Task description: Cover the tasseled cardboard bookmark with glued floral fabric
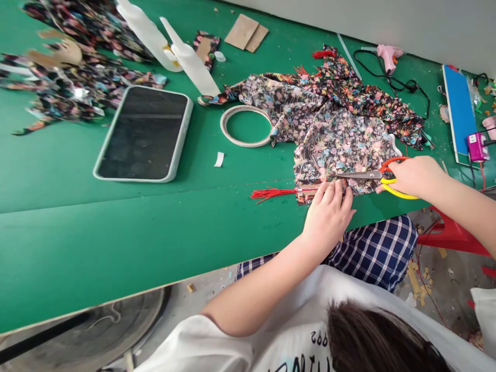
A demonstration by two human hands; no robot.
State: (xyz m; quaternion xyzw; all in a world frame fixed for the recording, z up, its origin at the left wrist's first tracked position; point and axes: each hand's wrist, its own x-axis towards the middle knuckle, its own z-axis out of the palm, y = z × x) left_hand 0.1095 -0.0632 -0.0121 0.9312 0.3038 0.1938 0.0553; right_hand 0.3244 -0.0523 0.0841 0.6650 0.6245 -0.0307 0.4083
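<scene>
My right hand (414, 175) grips orange-and-yellow scissors (372, 175), whose blades point left along the lower edge of a dark floral fabric (333, 129). My left hand (329, 212) lies on that fabric edge, fingers together and pressing it down onto the green table (116, 232). A red tassel (271, 194) sticks out to the left of my left hand, attached to the fabric's corner.
A phone (145, 134) in a pale case lies screen up at the left. A tape ring (246, 125), white bottles (174, 44), cardboard pieces (246, 32) and floral scraps (65, 77) lie beyond. A pink glue gun (387, 56) and blue board (459, 108) sit at the right.
</scene>
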